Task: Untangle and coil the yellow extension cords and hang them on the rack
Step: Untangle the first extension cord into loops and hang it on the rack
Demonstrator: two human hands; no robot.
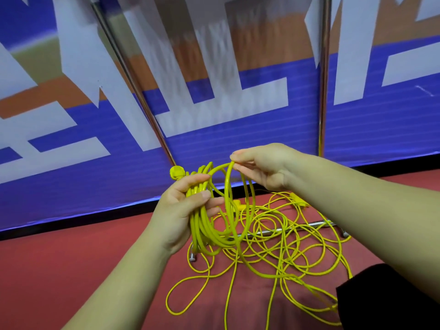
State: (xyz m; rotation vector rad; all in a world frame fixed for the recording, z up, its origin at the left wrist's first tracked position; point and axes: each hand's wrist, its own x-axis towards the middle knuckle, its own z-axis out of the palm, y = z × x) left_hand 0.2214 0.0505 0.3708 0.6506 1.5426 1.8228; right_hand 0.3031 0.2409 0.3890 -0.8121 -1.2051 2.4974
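Bright, even indoor light, shadows soft. Upper part of the banner was smeared by motion blur; below it the yellow cords were sharp. Banner's bottom edge bowed from wide-angle distortion. Glare streaked the rack poles crossing it.

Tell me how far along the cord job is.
Done: several loops are gathered into a coil gripped by the left hand. In hand: the right hand pinches the next loop toward it. Left: a big tangle lies on the floor across the rack base; nothing hangs on the visible rack poles.
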